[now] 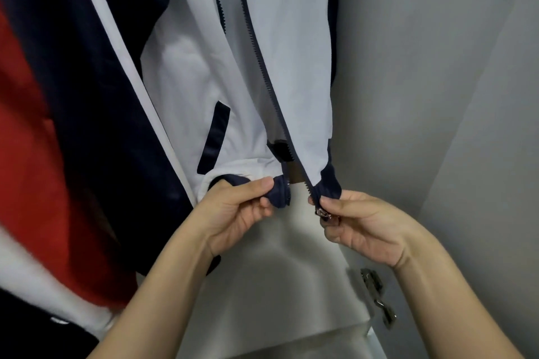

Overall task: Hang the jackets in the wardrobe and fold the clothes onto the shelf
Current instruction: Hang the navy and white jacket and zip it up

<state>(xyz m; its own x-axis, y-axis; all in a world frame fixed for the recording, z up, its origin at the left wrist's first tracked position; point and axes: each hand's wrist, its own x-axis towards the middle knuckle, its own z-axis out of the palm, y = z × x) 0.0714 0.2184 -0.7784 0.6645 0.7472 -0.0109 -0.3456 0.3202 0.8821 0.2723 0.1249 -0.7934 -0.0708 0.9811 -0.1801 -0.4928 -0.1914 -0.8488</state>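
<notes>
While left hand (233, 213) pinches ribbed navy hem (277, 194), right hand (367, 227) pinches metal zipper slider (322, 213).

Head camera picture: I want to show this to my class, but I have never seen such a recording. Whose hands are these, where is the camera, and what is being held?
There is no machine here. A person wears one camera on the head, looking down at their own bare hands inside a grey wardrobe. A white jacket with navy trim hangs there, unzipped. The left hand pinches the left bottom hem. The right hand pinches the right bottom hem at the zip slider. A navy, red and white garment hangs beside it.
</notes>
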